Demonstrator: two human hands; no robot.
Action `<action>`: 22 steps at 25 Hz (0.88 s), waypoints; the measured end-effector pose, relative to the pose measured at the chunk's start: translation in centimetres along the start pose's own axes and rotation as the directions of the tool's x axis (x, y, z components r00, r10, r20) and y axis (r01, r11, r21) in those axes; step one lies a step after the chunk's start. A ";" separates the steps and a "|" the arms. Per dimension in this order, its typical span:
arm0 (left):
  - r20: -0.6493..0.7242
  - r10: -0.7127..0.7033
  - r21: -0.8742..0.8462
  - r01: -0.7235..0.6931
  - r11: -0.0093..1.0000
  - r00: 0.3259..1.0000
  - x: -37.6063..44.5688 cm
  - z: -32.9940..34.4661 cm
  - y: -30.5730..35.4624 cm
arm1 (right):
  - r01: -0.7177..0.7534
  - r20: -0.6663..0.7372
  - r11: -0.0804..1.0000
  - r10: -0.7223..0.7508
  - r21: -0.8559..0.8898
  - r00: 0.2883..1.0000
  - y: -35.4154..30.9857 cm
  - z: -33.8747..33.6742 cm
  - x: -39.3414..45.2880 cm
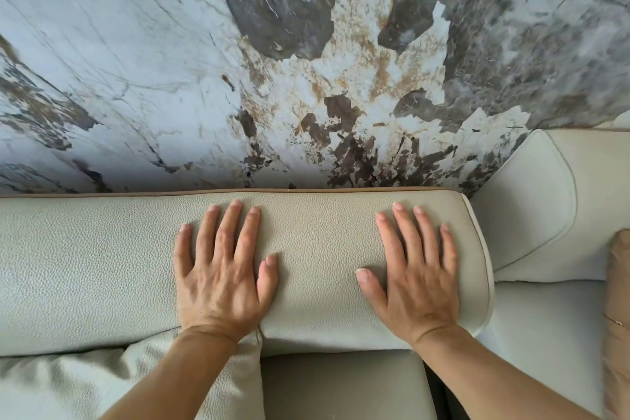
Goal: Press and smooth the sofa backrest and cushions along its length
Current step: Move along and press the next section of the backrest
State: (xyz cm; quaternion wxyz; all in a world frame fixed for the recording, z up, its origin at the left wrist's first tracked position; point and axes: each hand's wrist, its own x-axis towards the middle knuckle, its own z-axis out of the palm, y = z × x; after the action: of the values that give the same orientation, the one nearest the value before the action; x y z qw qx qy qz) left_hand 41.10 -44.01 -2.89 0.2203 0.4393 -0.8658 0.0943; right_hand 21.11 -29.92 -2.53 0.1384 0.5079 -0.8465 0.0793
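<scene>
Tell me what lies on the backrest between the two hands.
Nothing: in the head view, only bare pebbled upholstery of the backrest separates the left hand from the right hand, both pressed flat on it.

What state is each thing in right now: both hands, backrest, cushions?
Left hand: flat, fingers spread, palm down on backrest.
Right hand: flat, fingers spread, near backrest's right end.
Backrest: smooth between the hands.
Loose cushion: rumpled, creased.
Seat cushion: smooth.
Brown pillow: at frame edge, mostly cropped.

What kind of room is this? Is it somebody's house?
Probably a living room in a home. There is a pale leather sofa backrest that both hands press flat on, a marble-patterned wall right behind it, and a tan cushion at the right edge.
</scene>
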 end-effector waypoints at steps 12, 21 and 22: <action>-0.020 -0.058 0.029 0.059 0.998 0.998 5.1 2.9 0.2 | 0.043 -0.026 0.999 -0.042 0.013 0.999 1.0 2.8 7.0; -0.037 -0.081 0.023 0.082 0.996 0.996 8.0 4.6 -0.1 | 0.073 -0.051 0.997 -0.072 0.017 0.996 1.3 4.1 11.0; -0.034 -0.084 0.021 0.085 0.996 0.996 8.2 4.8 -0.2 | 0.071 -0.055 0.997 -0.070 0.014 0.996 1.3 4.3 11.3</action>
State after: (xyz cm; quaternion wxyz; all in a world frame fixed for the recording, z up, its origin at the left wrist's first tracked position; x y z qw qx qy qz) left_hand 35.56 -51.78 -3.33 0.2336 0.4765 -0.8415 0.1017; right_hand 14.23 -39.97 -3.03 0.1598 0.5364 -0.8233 0.0951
